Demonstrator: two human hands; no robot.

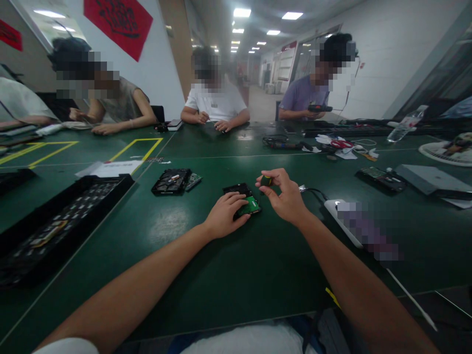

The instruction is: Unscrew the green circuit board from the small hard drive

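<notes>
Spreading our left hand (pixel 226 215) across the green board (pixel 252 205), we pinch the screwdriver (pixel 266 180) in our right hand (pixel 285 195), the two apart; we'd best hold it upright.

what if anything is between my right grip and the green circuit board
Nothing visible lies between the right grip, closed on the black-and-yellow tool handle, and the green circuit board; the left grip covers part of the board's left side.
</notes>
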